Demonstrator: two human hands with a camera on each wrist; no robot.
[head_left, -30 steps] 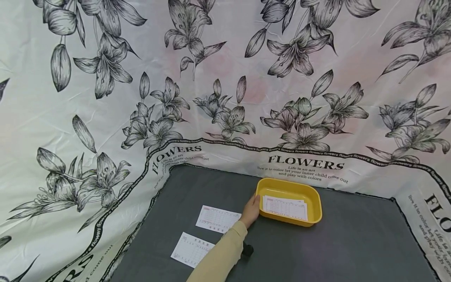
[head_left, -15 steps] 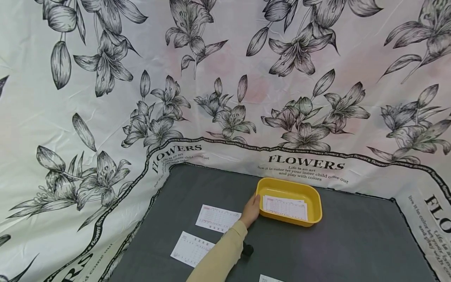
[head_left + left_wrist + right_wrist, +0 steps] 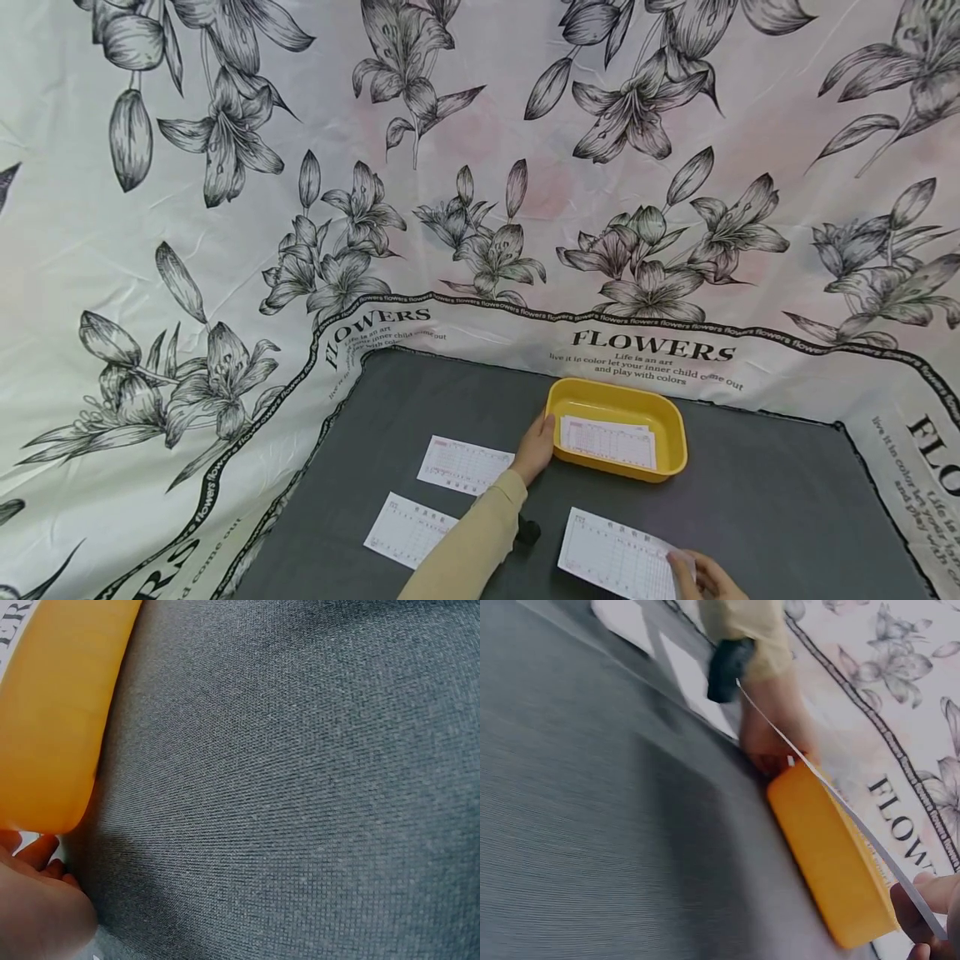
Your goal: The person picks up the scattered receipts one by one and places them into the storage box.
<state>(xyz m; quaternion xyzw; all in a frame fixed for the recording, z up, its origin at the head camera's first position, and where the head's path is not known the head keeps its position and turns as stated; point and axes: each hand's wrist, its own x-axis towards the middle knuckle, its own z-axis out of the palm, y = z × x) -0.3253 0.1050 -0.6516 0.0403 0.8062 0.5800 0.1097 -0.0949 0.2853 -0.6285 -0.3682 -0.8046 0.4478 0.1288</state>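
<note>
A yellow plastic tray stands near the back of the dark cloth, with printed paper forms lying inside. My left hand grips its left end; in the left wrist view, curled fingers meet the tray's end wall. At the lower right, my right hand pinches a printed form by its right edge, in front of the tray. The right wrist view catches that form edge-on as a thin strip, raised off the cloth. Part of the right hand is cut off there.
Two more printed forms, one farther back and one nearer, lie left of the tray, partly behind the left sleeve. A black wrist device shows beside that sleeve. Flower-printed fabric rises behind the dark cloth.
My right hand has come in from the bottom edge with a printed form, which showed only a corner half a second ago. The left hand and the tray have stayed put.
</note>
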